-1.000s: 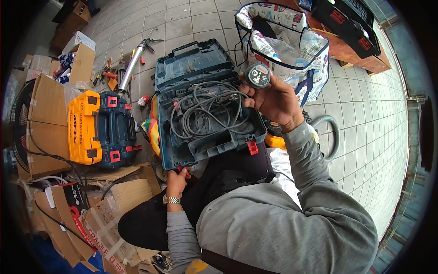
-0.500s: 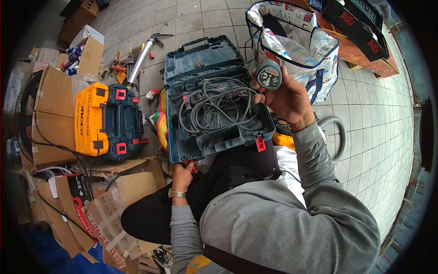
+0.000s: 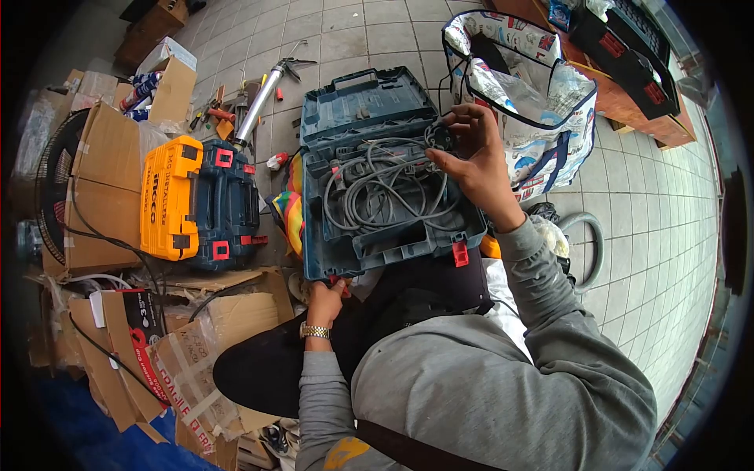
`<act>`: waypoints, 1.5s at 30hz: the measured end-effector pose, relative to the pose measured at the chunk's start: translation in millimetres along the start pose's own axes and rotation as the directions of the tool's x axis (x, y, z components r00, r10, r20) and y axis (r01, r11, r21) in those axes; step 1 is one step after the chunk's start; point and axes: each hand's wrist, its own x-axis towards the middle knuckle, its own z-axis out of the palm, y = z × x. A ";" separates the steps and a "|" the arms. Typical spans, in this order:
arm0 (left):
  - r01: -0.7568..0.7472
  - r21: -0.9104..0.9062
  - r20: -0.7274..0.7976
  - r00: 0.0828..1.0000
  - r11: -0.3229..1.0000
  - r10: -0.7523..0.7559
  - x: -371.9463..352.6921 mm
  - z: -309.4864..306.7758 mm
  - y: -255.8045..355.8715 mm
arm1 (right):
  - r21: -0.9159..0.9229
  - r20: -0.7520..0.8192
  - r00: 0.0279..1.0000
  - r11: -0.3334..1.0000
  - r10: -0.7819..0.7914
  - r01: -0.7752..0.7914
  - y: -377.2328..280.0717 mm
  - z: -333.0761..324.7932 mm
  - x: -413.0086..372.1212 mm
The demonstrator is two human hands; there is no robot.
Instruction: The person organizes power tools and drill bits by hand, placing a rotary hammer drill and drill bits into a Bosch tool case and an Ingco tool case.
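Note:
An open dark teal power-tool case (image 3: pixel 408 255) rests across my lap with its lid (image 3: pixel 365 102) folded back. Inside lies a corded power tool (image 3: pixel 353 173), largely covered by its looped grey cable (image 3: pixel 377 224). My left hand (image 3: pixel 326 302) is closed on the red latch (image 3: pixel 339 284) at the case's near left corner. At the far right corner, my right hand (image 3: pixel 475 161) has its thumb and fingers around a dark rounded object (image 3: pixel 441 138), close over the cable. The fingers partly hide that object, and its printed face is turned out of sight.
To the left stand a yellow case (image 3: pixel 169 200) and a dark blue case (image 3: pixel 224 204) beside cardboard boxes (image 3: pixel 106 177). A caulking gun (image 3: pixel 263 102) lies behind them. A patterned bag (image 3: pixel 542 86) stands at the back right, with a grey hose (image 3: pixel 597 243) on the tiles.
My right hand has lowered and turned toward the case's far right corner, and the round printed face it displayed is no longer visible. My left hand stays at the latch.

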 end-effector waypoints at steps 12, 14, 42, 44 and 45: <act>0.057 0.056 -0.013 0.998 0.997 -0.056 1.6 -3.2 -1.2 | -0.060 -0.108 0.983 0.988 -0.149 0.143 20.8 18.0 18.5; 0.071 0.041 -0.008 0.997 0.997 -0.071 0.1 -3.4 1.4 | -0.084 -0.118 0.975 0.981 -0.186 0.177 20.0 15.9 20.0; 0.102 0.057 0.009 0.995 0.993 -0.103 -6.2 -4.5 12.5 | -0.068 -0.224 0.962 0.987 -0.155 0.143 27.3 -8.8 60.5; 0.066 0.063 -0.013 0.998 0.996 -0.065 -7.2 -4.1 10.1 | 0.163 -0.228 0.968 0.984 0.107 -0.071 28.2 -33.5 114.7; 0.083 0.069 0.023 0.996 0.994 -0.084 -6.2 -5.6 8.5 | 0.284 -0.214 0.949 0.944 0.233 -0.168 35.7 -49.4 146.2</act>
